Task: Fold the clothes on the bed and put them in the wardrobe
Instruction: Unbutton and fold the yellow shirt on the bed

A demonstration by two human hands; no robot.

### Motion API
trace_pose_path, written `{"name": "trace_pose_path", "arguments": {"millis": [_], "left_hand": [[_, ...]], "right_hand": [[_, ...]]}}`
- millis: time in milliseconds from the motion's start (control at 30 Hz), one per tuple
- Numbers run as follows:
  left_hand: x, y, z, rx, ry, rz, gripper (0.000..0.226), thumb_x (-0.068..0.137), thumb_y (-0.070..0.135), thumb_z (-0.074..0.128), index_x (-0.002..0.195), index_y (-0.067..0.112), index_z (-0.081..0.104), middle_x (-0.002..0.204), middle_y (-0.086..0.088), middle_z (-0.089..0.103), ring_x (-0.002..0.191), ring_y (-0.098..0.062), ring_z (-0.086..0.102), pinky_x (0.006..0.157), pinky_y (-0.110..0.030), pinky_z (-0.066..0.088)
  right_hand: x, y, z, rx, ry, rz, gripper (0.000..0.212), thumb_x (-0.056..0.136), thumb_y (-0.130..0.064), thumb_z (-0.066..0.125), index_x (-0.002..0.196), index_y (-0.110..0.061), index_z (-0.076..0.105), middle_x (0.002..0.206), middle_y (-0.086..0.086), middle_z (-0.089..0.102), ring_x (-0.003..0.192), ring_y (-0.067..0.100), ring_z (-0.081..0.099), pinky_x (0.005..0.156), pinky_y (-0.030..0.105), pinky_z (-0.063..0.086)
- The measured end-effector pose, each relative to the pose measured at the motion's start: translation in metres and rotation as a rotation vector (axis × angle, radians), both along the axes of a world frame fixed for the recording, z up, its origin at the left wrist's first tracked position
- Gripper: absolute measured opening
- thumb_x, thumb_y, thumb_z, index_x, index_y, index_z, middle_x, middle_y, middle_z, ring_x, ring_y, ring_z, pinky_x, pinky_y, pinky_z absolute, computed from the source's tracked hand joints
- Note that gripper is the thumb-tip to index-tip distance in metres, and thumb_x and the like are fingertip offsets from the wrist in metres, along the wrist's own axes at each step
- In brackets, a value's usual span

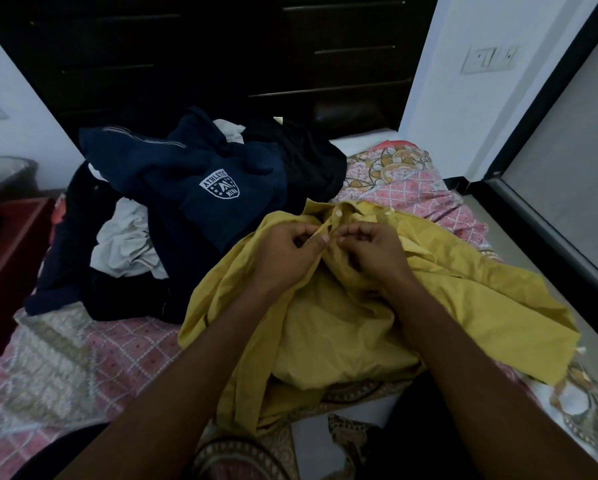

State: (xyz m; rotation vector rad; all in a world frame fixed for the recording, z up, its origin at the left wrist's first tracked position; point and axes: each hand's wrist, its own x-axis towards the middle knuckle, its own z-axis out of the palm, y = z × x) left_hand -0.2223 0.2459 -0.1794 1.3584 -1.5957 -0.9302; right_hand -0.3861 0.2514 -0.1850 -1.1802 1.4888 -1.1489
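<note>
Pinching yellow shirt (342, 327), left hand (285, 252), right hand (375, 251), dark pile (193, 161) indistinct

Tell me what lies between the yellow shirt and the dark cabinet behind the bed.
Head view: a heap of unfolded clothes, topped by a navy top with a white crest, with white garments and black garments around it.

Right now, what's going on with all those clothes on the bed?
A person is working on a yellow shirt spread on the bed. The left hand and right hand both pinch its front edge near the collar, apparently at a button. Behind it, a navy top with a badge, a white garment and other dark clothes lie in an unfolded heap. Nothing looks folded yet.
</note>
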Motion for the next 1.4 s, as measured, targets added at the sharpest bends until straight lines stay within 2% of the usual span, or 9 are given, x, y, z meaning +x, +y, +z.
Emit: {"name": "trace_pose_path", "arguments": {"millis": [67, 167, 300, 467, 600, 767, 967, 1100, 1400], "left_hand": [[0.003, -0.002, 0.002, 0.005, 0.061, 0.025, 0.012, 0.092, 0.016, 0.068, 0.102, 0.016, 0.076, 0.083, 0.006, 0.073, 0.076, -0.004, 0.068, 0.065, -0.017, 0.055], [0.007, -0.005, 0.0, 0.009, 0.099, 0.09, 0.013, 0.089, 0.013, 0.071, 0.099, 0.019, 0.076, 0.085, 0.005, 0.073, 0.079, -0.009, 0.069, 0.07, -0.02, 0.057], [0.003, -0.002, -0.005, -0.076, -0.009, 0.132, 0.016, 0.086, 0.016, 0.074, 0.102, 0.016, 0.078, 0.087, 0.006, 0.074, 0.075, -0.001, 0.066, 0.065, -0.009, 0.049], [-0.002, 0.002, -0.001, -0.079, -0.056, 0.117, 0.013, 0.089, 0.022, 0.071, 0.101, 0.022, 0.078, 0.075, 0.015, 0.068, 0.068, 0.003, 0.062, 0.056, -0.008, 0.045], [-0.005, 0.003, 0.004, 0.06, 0.078, 0.101, 0.015, 0.091, 0.021, 0.07, 0.104, 0.017, 0.077, 0.082, 0.007, 0.073, 0.073, 0.001, 0.068, 0.065, -0.015, 0.054], [-0.007, 0.002, 0.01, 0.22, 0.209, 0.007, 0.02, 0.094, 0.016, 0.063, 0.109, 0.011, 0.076, 0.103, 0.001, 0.075, 0.1, -0.01, 0.068, 0.088, -0.025, 0.054], [-0.005, 0.006, 0.008, 0.215, 0.098, -0.114, 0.028, 0.089, 0.004, 0.07, 0.116, 0.01, 0.072, 0.093, 0.008, 0.071, 0.079, 0.005, 0.065, 0.069, -0.008, 0.051], [0.002, 0.0, 0.002, 0.042, -0.031, 0.055, 0.023, 0.083, 0.009, 0.077, 0.105, 0.014, 0.077, 0.084, 0.007, 0.072, 0.074, 0.0, 0.066, 0.07, -0.016, 0.054], [0.016, -0.007, 0.006, -0.221, -0.219, 0.121, 0.017, 0.081, 0.015, 0.079, 0.098, 0.015, 0.079, 0.088, 0.005, 0.074, 0.077, -0.001, 0.067, 0.076, -0.017, 0.055]], "right_hand": [[-0.003, -0.003, 0.005, 0.086, -0.447, -0.064, 0.022, 0.095, 0.005, 0.055, 0.101, -0.011, 0.069, 0.079, 0.006, 0.074, 0.067, 0.016, 0.07, 0.061, 0.029, 0.058], [-0.006, -0.005, 0.007, 0.098, -0.583, -0.05, 0.027, 0.097, 0.008, 0.046, 0.102, -0.013, 0.062, 0.075, 0.003, 0.072, 0.064, 0.015, 0.068, 0.057, 0.028, 0.057], [0.0, -0.003, 0.001, -0.018, -0.203, -0.067, 0.032, 0.093, 0.006, 0.053, 0.081, -0.015, 0.074, 0.078, 0.0, 0.075, 0.076, 0.015, 0.072, 0.069, 0.031, 0.057], [0.003, 0.003, 0.0, -0.231, 0.405, -0.025, 0.01, 0.083, -0.021, 0.078, 0.091, -0.016, 0.081, 0.083, -0.005, 0.071, 0.077, 0.012, 0.066, 0.071, 0.03, 0.052], [0.006, 0.002, -0.003, -0.197, 0.807, 0.043, 0.045, 0.073, -0.054, 0.081, 0.101, -0.019, 0.079, 0.09, -0.001, 0.06, 0.081, 0.015, 0.053, 0.067, 0.028, 0.033], [0.009, 0.002, -0.008, -0.211, 0.866, 0.006, 0.043, 0.078, -0.053, 0.072, 0.098, -0.015, 0.075, 0.096, 0.005, 0.057, 0.085, 0.023, 0.056, 0.066, 0.03, 0.034], [0.02, -0.001, -0.017, -0.158, 1.114, 0.157, 0.048, 0.08, -0.061, 0.046, 0.083, -0.019, 0.069, 0.085, 0.006, 0.064, 0.086, 0.027, 0.057, 0.078, 0.038, 0.041], [0.025, 0.003, -0.006, -0.176, 1.048, 0.112, 0.041, 0.081, -0.056, 0.045, 0.069, -0.017, 0.051, 0.069, 0.002, 0.049, 0.07, 0.023, 0.048, 0.064, 0.034, 0.039], [-0.015, -0.001, 0.019, -0.327, 1.001, 0.052, 0.039, 0.074, -0.033, 0.054, 0.096, -0.014, 0.08, 0.076, 0.007, 0.074, 0.074, 0.031, 0.066, 0.071, 0.036, 0.053]]}}
